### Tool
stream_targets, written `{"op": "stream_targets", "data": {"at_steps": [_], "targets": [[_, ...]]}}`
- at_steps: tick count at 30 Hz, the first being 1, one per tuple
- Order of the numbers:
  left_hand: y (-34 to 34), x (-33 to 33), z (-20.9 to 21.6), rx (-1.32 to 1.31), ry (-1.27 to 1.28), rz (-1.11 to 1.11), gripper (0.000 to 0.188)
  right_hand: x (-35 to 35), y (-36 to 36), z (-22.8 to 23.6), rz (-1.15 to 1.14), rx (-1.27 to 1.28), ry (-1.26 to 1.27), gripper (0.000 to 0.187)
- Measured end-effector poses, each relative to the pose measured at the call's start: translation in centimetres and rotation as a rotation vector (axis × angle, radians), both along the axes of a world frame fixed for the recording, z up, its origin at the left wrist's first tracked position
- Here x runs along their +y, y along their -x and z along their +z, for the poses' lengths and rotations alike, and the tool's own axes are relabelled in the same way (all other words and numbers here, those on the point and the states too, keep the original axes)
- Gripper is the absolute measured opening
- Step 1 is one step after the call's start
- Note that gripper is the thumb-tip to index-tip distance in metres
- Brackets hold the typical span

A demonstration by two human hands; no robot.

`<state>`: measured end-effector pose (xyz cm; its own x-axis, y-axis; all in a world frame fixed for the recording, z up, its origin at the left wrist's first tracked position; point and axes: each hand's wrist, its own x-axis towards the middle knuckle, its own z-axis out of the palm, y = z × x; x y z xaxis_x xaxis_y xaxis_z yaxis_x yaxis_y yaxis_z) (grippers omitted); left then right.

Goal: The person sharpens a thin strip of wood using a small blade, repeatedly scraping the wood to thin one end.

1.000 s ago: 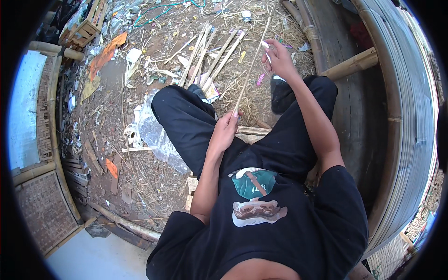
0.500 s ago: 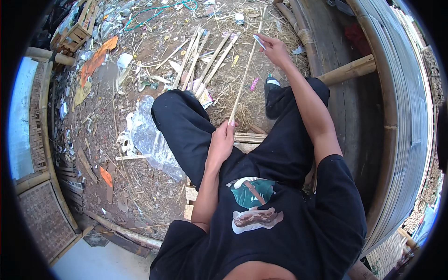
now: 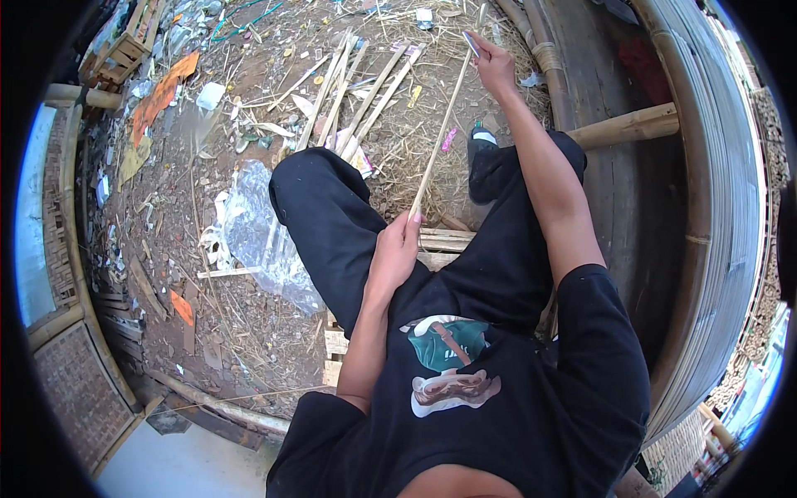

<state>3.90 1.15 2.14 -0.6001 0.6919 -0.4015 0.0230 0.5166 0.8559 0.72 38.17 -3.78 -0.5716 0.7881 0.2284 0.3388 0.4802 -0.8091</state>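
Note:
A long, thin bamboo strip (image 3: 442,133) slants away from my lap toward the upper right. My left hand (image 3: 395,251) is closed around its near end, close to my groin. Out at the far end, my right hand (image 3: 496,71) grips a knife (image 3: 471,43); its pale blade lies against the strip, and its handle is hidden in my fingers. My right arm is stretched well forward. Beyond my left knee, several split bamboo strips (image 3: 383,98) lie fanned out on the ground.
A clear plastic sheet (image 3: 264,236) lies beside my left leg. An orange scrap (image 3: 166,93) and a wooden crate (image 3: 124,55) are farther left among litter. On my right runs a wooden ledge (image 3: 610,216), with a bamboo pole (image 3: 627,129) across it.
My right hand has slid the knife farther out along the strip, away from me. My left hand keeps its hold in nearly the same place. The view has shifted slightly.

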Motion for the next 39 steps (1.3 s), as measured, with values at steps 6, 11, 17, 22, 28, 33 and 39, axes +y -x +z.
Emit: {"op": "stream_targets", "data": {"at_steps": [6, 11, 17, 22, 28, 33, 39], "targets": [[0.2, 0.3, 0.5, -0.069, 0.052, -0.034, 0.033, 1.5, 0.0, -1.2, -0.021, -0.009, -0.152, 0.043], [-0.1, -0.1, -0.2, 0.009, 0.014, -0.004, 0.033, 0.4, 0.6, -1.0, 0.018, -0.065, -0.092, 0.036], [0.0, -0.2, 0.3, -0.001, 0.053, -0.033, 0.034, 0.1, 0.2, -0.9, 0.109, -0.083, -0.016, 0.035], [0.1, -0.3, -0.1, 0.018, 0.039, -0.02, 0.034, 0.6, -0.4, -0.1, 0.169, -0.211, 0.261, 0.039], [0.1, -0.4, -0.8, 0.02, 0.024, -0.029, 0.033, 0.8, -1.3, 0.5, 0.205, -0.166, 0.318, 0.038], [0.2, -0.5, -1.1, 0.005, 0.008, -0.021, 0.033, 0.3, -1.7, 1.4, 0.192, -0.258, 0.251, 0.04], [0.8, -0.2, -0.9, 0.01, 0.009, 0.015, 0.033, -4.1, -1.5, 1.9, 0.39, -0.161, 0.08, 0.043]]}}
